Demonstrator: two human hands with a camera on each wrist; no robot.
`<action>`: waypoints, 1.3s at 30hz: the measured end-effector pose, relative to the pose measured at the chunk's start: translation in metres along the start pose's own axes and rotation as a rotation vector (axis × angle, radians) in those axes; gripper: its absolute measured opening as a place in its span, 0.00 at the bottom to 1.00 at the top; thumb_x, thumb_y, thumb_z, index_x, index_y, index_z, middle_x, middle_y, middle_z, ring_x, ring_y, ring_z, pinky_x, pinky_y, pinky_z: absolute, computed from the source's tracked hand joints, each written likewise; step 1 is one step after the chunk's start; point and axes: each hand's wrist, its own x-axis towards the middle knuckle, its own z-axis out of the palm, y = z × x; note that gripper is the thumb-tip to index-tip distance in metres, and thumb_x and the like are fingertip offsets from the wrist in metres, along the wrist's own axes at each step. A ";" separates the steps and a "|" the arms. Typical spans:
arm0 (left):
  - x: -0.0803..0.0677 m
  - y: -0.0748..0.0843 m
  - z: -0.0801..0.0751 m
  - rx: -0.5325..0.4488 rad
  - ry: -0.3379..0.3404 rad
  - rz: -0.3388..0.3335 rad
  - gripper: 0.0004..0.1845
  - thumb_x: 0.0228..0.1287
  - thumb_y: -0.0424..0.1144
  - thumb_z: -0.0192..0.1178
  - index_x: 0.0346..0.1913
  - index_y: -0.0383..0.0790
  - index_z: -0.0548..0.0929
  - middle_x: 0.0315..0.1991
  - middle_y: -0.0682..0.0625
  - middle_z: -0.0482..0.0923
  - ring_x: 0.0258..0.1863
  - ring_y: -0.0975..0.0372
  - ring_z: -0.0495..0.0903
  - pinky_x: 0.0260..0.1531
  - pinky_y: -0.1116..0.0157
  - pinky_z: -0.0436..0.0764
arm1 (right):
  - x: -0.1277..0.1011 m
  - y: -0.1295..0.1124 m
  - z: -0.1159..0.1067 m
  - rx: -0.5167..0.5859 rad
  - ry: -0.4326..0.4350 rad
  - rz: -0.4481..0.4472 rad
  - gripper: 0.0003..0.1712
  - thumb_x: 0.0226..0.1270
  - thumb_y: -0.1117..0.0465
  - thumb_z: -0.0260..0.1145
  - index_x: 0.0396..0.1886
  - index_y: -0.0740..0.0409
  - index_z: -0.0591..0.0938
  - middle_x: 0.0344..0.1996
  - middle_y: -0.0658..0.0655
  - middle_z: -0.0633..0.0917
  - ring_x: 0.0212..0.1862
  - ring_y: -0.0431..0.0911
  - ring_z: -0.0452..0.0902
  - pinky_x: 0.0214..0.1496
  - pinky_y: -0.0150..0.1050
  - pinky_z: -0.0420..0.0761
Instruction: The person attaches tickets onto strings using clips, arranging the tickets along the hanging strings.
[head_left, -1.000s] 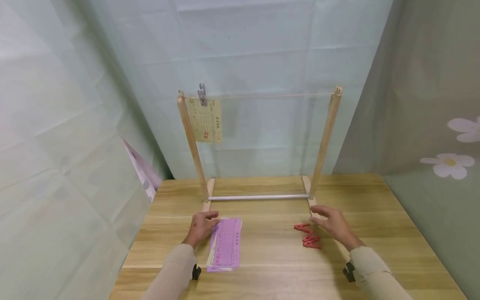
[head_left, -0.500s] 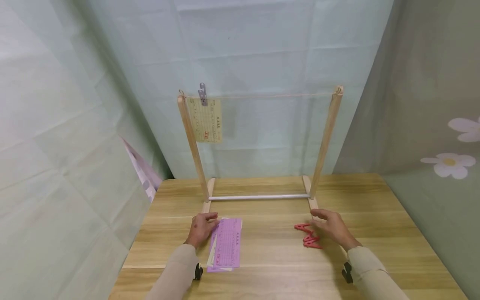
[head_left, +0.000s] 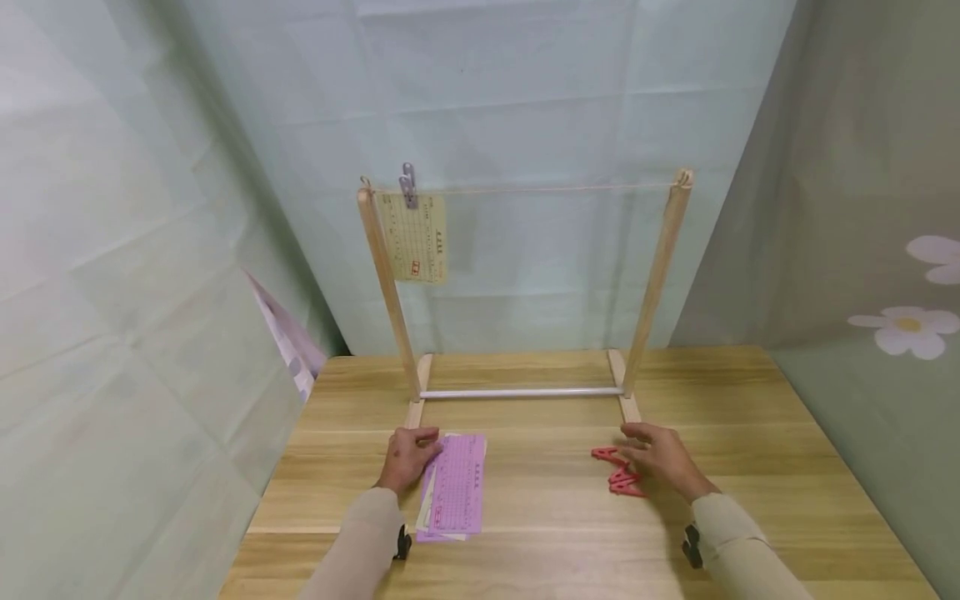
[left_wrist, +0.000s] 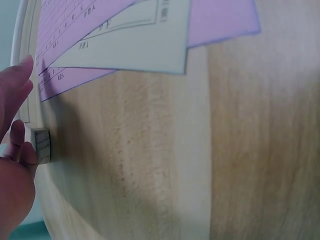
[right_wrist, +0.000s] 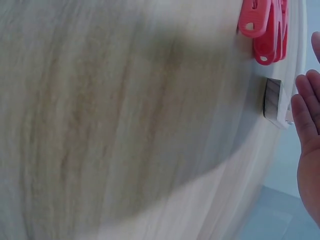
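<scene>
On the light wooden table (head_left: 540, 517), the left hand (head_left: 406, 457) lies at about 7 o'clock of the scene, fingers relaxed and nearly straight, with the fingertips at the left edge of a stack of pink printed paper slips (head_left: 453, 483). It grips nothing. In the left wrist view only the fingertips (left_wrist: 17, 80) show at the frame's left edge, the rest of the hand being cut off; the pink slips (left_wrist: 100, 30) and a pale cream slip (left_wrist: 135, 47) between them run out of the top of the picture, and their print is too small to read.

The right hand (head_left: 660, 458) sits at about 5 o'clock, fingers loosely spread over a small heap of red plastic clothes pegs (head_left: 617, 471). Whether it actually touches them cannot be told from the head view; it has hold of none. The right wrist view is blurred; the pegs (right_wrist: 265, 27) are cropped at the top, and only part of the palm and fingers (right_wrist: 306, 120) shows at the right edge, apart from the pegs.

Between the hands, toward 12 o'clock, stands a wooden drying frame with two slanted posts (head_left: 651, 283), a white crossbar (head_left: 521, 392) low down and a thin string (head_left: 540, 189) across the top. A yellowish printed slip (head_left: 415, 237) hangs from the string at its left end under a grey metal clip (head_left: 408, 185). The sawn end of a frame foot (left_wrist: 42, 145) appears beside the left fingers, and another (right_wrist: 272, 100) near the right palm. A pale green cloth backdrop (head_left: 480, 100) hangs behind; at 9 o'clock a lilac patterned sheet (head_left: 288, 342) is mostly hidden by it.
</scene>
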 end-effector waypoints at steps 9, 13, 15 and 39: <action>0.004 -0.005 0.006 0.035 0.041 0.066 0.14 0.55 0.27 0.73 0.46 0.29 0.88 0.42 0.38 0.87 0.49 0.49 0.84 0.52 0.50 0.79 | 0.001 0.003 0.009 -0.042 -0.014 -0.051 0.25 0.56 0.66 0.77 0.52 0.74 0.82 0.46 0.68 0.86 0.49 0.60 0.83 0.50 0.46 0.83; 0.004 -0.006 0.010 0.063 0.079 0.084 0.13 0.54 0.28 0.74 0.44 0.30 0.88 0.41 0.40 0.87 0.48 0.49 0.85 0.52 0.50 0.79 | 0.002 0.003 0.010 -0.077 -0.033 -0.061 0.24 0.57 0.67 0.76 0.52 0.74 0.82 0.46 0.69 0.86 0.49 0.61 0.83 0.52 0.53 0.81; 0.003 -0.005 0.011 0.079 0.099 0.088 0.13 0.54 0.28 0.74 0.44 0.31 0.89 0.40 0.40 0.88 0.47 0.49 0.85 0.52 0.50 0.79 | 0.001 0.003 0.009 -0.094 -0.041 -0.067 0.23 0.57 0.68 0.76 0.51 0.74 0.82 0.46 0.69 0.86 0.49 0.61 0.83 0.53 0.54 0.80; 0.004 0.003 0.018 0.185 0.187 0.062 0.09 0.55 0.28 0.72 0.40 0.37 0.89 0.30 0.51 0.87 0.35 0.54 0.85 0.44 0.51 0.78 | 0.004 0.002 0.010 -0.222 -0.120 -0.201 0.18 0.57 0.66 0.76 0.46 0.69 0.85 0.39 0.58 0.88 0.44 0.55 0.84 0.49 0.52 0.82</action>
